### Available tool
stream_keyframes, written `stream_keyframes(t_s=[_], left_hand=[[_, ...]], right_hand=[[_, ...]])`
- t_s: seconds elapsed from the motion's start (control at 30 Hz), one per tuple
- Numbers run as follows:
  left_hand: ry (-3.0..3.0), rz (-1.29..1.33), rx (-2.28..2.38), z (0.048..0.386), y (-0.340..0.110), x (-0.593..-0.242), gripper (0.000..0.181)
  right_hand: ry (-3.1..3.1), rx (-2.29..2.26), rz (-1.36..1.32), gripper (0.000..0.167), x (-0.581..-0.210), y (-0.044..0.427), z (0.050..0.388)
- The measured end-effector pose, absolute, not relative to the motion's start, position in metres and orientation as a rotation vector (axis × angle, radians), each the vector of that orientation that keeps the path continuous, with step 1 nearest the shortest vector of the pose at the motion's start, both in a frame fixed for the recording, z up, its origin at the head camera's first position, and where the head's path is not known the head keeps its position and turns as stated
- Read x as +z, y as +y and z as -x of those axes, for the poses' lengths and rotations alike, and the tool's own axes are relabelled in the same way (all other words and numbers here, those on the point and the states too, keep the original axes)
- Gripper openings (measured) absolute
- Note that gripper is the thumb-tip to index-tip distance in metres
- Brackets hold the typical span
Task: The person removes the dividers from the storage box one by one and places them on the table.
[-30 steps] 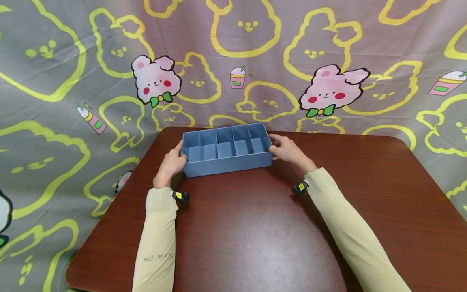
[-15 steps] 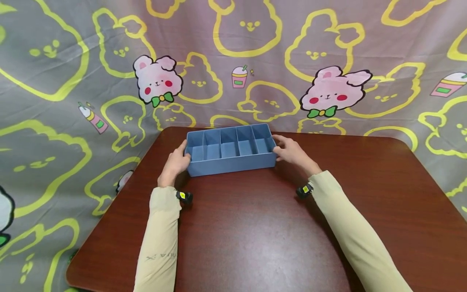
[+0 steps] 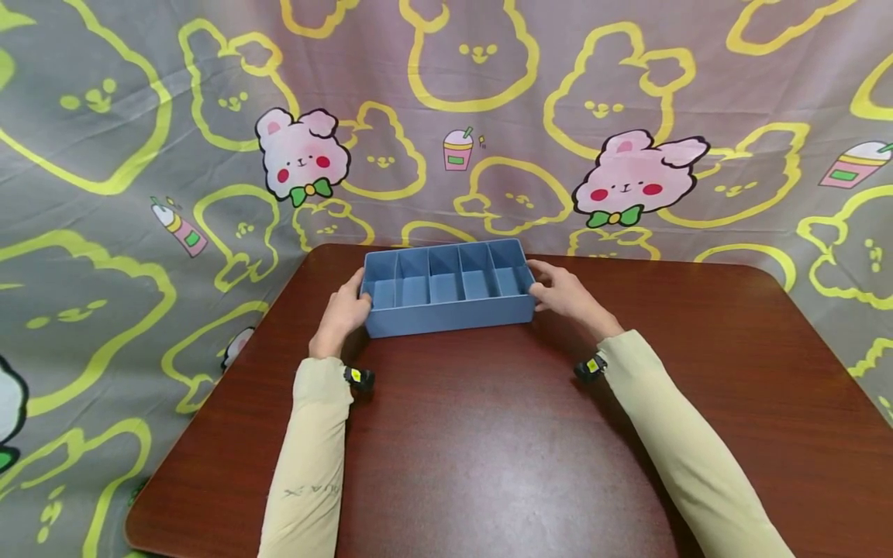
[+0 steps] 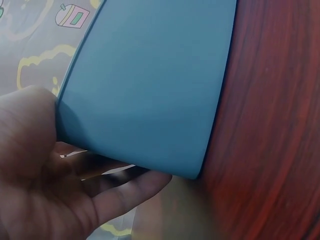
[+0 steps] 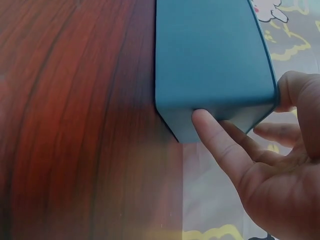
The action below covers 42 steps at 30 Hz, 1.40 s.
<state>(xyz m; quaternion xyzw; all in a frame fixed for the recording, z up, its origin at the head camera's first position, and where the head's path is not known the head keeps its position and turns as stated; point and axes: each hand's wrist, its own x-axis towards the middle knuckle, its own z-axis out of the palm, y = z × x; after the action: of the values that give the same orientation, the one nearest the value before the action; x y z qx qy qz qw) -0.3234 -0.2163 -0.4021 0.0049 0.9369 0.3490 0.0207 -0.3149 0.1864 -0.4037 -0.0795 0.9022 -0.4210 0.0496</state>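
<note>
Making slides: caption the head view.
Left hand and right hand hold opposite ends of a blue five-compartment tray at a brown table.

We wear long cream sleeves, the left sleeve [image 3: 303, 457] and the right sleeve [image 3: 687, 442], both plain and matte, with soft creases along the forearms. Each ends at the wrist, where our left hand [image 3: 342, 315] and right hand [image 3: 568, 296] are bare. On the left forearm we see dark lettering [image 3: 310, 490], too faint to read surely. At the cuffs we carry small black cameras, left camera [image 3: 360, 377] and right camera [image 3: 591, 367], each marked with a bright yellow patch.
</note>
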Motion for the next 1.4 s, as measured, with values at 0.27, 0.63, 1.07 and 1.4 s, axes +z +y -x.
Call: stream_keyframes(t_s=[0.27, 0.63, 1.07, 1.4], left_hand=[[2.907, -0.004, 1.116, 0.323, -0.208, -0.404, 0.061], [2.924, -0.021, 1.133, 0.323, -0.2, -0.401, 0.06], [2.915, -0.062, 1.105, 0.322, -0.196, -0.402, 0.061], [2.938, -0.056, 1.085, 0.323, -0.183, -0.403, 0.06]], right_hand=[[2.74, -1.283, 0.238, 0.063, -0.406, 0.194, 0.312], [2.748, -1.29, 0.262, 0.062, -0.405, 0.203, 0.309], [2.728, -1.289, 0.267, 0.065, -0.405, 0.212, 0.304], [2.685, -1.381, 0.266, 0.061, -0.407, 0.224, 0.299]])
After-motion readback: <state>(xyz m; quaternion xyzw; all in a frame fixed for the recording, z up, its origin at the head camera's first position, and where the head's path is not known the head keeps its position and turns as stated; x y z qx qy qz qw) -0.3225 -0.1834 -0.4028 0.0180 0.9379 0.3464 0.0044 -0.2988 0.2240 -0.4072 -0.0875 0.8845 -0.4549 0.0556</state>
